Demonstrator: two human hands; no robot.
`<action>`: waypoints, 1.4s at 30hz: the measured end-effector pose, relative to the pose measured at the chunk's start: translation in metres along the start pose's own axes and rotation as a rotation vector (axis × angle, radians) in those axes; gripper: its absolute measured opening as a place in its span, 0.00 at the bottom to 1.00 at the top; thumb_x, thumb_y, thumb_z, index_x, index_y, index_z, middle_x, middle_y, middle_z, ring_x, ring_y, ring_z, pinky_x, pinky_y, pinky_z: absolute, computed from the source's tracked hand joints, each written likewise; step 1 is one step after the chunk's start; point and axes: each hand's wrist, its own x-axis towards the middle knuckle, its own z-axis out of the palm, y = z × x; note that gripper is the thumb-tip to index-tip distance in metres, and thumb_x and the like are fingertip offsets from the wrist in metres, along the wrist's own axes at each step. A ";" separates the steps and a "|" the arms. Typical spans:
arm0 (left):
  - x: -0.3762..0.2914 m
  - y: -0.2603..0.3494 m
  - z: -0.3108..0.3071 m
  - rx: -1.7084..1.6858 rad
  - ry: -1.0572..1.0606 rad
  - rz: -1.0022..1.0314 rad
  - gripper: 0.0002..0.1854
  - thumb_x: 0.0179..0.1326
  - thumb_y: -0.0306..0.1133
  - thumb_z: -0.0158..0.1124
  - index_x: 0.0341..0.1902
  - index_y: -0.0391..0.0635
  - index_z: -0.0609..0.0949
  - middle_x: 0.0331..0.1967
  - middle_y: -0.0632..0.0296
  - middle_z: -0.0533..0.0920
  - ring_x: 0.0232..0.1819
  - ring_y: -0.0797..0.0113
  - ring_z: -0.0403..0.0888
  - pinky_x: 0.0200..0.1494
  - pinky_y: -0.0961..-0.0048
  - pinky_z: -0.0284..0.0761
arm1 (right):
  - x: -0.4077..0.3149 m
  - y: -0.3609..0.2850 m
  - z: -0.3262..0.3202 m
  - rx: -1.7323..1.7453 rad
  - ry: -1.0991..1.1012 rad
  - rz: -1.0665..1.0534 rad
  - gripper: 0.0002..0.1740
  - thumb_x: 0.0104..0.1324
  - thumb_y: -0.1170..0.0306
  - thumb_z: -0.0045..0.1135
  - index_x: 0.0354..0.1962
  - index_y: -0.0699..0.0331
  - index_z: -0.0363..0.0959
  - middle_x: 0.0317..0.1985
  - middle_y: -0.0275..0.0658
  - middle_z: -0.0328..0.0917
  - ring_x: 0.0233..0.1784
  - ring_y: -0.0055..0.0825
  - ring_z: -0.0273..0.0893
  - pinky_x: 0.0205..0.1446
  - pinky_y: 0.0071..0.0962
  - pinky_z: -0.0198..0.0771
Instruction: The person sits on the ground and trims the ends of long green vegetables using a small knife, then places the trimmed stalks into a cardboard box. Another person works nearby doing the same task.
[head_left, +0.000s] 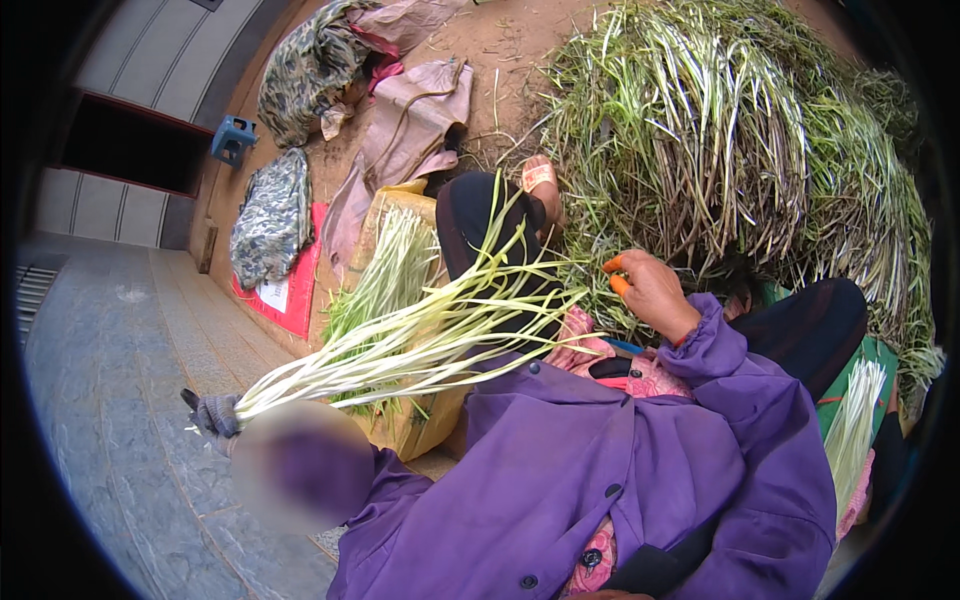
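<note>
My left hand (215, 416), in a grey glove, grips a bunch of long pale stalks (375, 352) that look like blanched chives. Its white ends are in the fist, and the yellow-green tips fan out to the right across my knee. Something dark juts out beside the glove. My right hand (649, 289) hovers before my lap with orange covers on two fingers. Those fingers are apart with nothing visible between them, close to the pale tips. Below the bunch, more white-and-green stalks (397, 262) lie on a yellow woven sack (427, 431).
A large heap of untrimmed stalks (720, 142) fills the upper right. Another white bundle (855, 427) rests at the right on a green surface (885, 360). Camouflage cloths (274, 217), a pink sack (420, 112), a red bag (300, 300) and a blue stool (234, 140) are at left.
</note>
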 end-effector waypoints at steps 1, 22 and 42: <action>-0.001 -0.003 0.002 0.049 0.014 0.030 0.17 0.74 0.34 0.52 0.25 0.50 0.67 0.14 0.70 0.59 0.11 0.77 0.53 0.14 0.79 0.55 | 0.003 -0.005 -0.004 0.019 0.017 0.019 0.10 0.65 0.72 0.60 0.44 0.62 0.81 0.34 0.45 0.81 0.30 0.36 0.80 0.35 0.31 0.72; 0.003 -0.008 0.020 -0.048 -0.173 -0.066 0.18 0.76 0.39 0.52 0.25 0.51 0.70 0.16 0.69 0.66 0.15 0.74 0.63 0.20 0.79 0.65 | 0.008 -0.053 -0.032 0.124 -0.118 0.008 0.11 0.64 0.70 0.64 0.44 0.64 0.81 0.33 0.44 0.83 0.28 0.34 0.80 0.34 0.30 0.74; 0.005 -0.013 0.043 0.089 -0.227 0.144 0.20 0.77 0.34 0.49 0.64 0.31 0.71 0.19 0.70 0.68 0.13 0.79 0.60 0.16 0.81 0.65 | -0.022 -0.068 -0.023 -0.169 -0.201 -0.487 0.05 0.60 0.70 0.60 0.27 0.60 0.75 0.19 0.36 0.74 0.23 0.36 0.78 0.25 0.36 0.70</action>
